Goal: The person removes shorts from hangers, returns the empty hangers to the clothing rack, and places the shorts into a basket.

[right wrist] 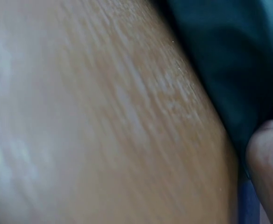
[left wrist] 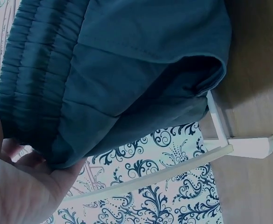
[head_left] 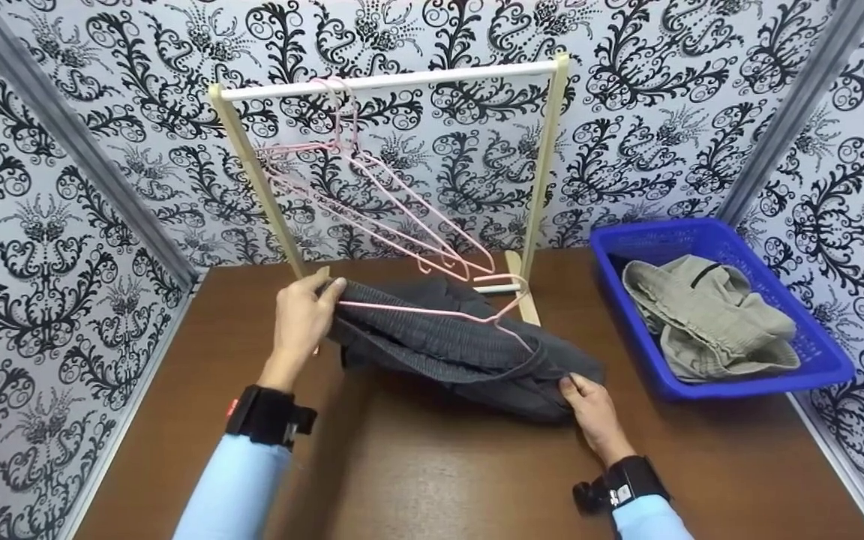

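A pair of dark grey shorts (head_left: 432,352) with a gathered elastic waistband (left wrist: 31,74) is held above the table. A pink hanger (head_left: 417,308) lies across the waist opening, its right end hidden inside the cloth and its hook toward the rack. My left hand (head_left: 303,319) grips the waistband's left corner, beside the hanger's left end. At the right side of the shorts, my right hand (head_left: 589,409) pinches the cloth between thumb and fingers; in the right wrist view only a thumb (right wrist: 269,158) shows against the dark fabric.
Behind the shorts stands a rack with a white rail (head_left: 402,79) and wooden posts. Pink hangers (head_left: 402,195) hang from its left part. A blue basket (head_left: 627,330) at the right holds a beige garment (head_left: 709,315). Patterned walls enclose the brown table (head_left: 432,480).
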`<action>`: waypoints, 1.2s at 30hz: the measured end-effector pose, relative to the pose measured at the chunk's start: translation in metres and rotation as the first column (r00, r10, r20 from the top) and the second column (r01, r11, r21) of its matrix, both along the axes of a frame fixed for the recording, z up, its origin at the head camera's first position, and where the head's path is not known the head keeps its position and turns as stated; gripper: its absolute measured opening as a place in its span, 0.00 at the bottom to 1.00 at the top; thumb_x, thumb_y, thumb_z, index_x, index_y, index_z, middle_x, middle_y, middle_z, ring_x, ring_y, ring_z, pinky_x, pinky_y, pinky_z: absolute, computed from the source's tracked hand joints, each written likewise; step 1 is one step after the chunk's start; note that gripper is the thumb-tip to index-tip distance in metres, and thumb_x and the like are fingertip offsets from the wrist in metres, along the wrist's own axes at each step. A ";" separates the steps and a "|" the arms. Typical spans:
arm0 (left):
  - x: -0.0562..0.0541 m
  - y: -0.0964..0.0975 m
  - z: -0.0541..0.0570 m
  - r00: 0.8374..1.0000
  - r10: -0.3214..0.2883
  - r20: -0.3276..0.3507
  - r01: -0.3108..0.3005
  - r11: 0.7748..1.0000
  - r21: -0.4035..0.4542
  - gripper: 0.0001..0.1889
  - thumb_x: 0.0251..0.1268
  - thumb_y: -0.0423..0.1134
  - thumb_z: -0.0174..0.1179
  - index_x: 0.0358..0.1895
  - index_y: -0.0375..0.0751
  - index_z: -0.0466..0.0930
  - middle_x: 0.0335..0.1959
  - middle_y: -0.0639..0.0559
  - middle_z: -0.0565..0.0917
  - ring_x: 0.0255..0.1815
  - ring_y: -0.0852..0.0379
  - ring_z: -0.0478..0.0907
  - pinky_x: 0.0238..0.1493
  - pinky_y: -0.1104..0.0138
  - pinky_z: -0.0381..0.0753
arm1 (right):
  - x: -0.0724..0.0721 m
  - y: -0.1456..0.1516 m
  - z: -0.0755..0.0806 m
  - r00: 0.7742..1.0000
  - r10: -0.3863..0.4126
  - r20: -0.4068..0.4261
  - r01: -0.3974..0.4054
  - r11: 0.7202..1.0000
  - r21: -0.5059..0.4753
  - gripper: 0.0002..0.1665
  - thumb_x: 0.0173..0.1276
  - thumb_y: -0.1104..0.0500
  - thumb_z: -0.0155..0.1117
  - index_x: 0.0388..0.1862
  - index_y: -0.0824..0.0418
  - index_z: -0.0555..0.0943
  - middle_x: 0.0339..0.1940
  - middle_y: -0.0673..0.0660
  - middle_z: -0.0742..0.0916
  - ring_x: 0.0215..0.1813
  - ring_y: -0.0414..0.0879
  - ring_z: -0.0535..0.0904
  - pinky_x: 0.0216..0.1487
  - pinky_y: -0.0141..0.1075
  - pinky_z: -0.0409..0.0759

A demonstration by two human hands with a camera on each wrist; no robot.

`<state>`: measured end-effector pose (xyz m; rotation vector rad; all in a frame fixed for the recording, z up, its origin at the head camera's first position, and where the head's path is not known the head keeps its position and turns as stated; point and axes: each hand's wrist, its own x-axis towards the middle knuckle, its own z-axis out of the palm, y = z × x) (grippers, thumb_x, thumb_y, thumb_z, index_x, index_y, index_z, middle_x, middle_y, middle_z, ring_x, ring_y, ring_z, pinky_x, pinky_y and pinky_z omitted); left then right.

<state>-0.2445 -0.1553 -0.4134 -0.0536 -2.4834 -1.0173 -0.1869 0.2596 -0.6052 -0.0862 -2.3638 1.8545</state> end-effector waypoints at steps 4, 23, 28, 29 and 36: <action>-0.002 -0.004 0.004 0.998 -0.021 0.059 0.020 0.999 0.025 0.14 0.71 0.40 0.66 0.51 0.35 0.90 0.61 0.39 0.84 0.62 0.35 0.81 0.64 0.46 0.76 | 0.001 -0.001 -0.001 1.000 -0.014 -0.009 0.014 1.000 -0.014 0.14 0.77 0.62 0.61 0.42 0.75 0.85 0.38 0.47 0.86 0.42 0.34 0.77 0.49 0.24 0.72; -0.007 -0.026 -0.010 0.957 -0.068 0.282 -0.076 0.880 0.470 0.15 0.75 0.41 0.63 0.46 0.29 0.88 0.29 0.54 0.82 0.31 0.62 0.75 0.35 0.73 0.75 | -0.003 0.000 -0.006 0.998 0.024 -0.058 -0.028 0.996 -0.079 0.14 0.78 0.65 0.58 0.33 0.74 0.81 0.30 0.43 0.81 0.37 0.35 0.74 0.45 0.25 0.71; -0.007 -0.027 -0.015 0.934 -0.182 0.307 -0.098 0.696 0.711 0.15 0.76 0.40 0.61 0.47 0.27 0.85 0.23 0.56 0.81 0.22 0.64 0.77 0.27 0.72 0.79 | -0.004 0.001 -0.009 0.999 0.017 -0.035 -0.020 0.997 -0.079 0.13 0.78 0.66 0.58 0.36 0.76 0.82 0.31 0.43 0.83 0.38 0.35 0.75 0.46 0.25 0.71; -0.006 -0.027 -0.017 0.928 -0.210 0.308 -0.104 0.648 0.755 0.14 0.76 0.40 0.61 0.46 0.29 0.85 0.22 0.56 0.82 0.22 0.64 0.78 0.27 0.72 0.80 | -0.004 0.001 -0.009 0.999 0.019 -0.034 -0.022 0.997 -0.076 0.13 0.78 0.66 0.58 0.38 0.76 0.83 0.33 0.43 0.84 0.39 0.34 0.75 0.47 0.25 0.71; -0.006 -0.029 -0.032 0.897 -0.353 0.267 -0.105 0.415 0.904 0.12 0.80 0.37 0.55 0.35 0.41 0.85 0.24 0.52 0.83 0.26 0.60 0.81 0.32 0.68 0.80 | -0.002 -0.001 -0.006 0.999 0.024 -0.045 -0.029 0.994 -0.106 0.14 0.78 0.65 0.58 0.38 0.78 0.82 0.32 0.41 0.83 0.39 0.34 0.76 0.47 0.25 0.72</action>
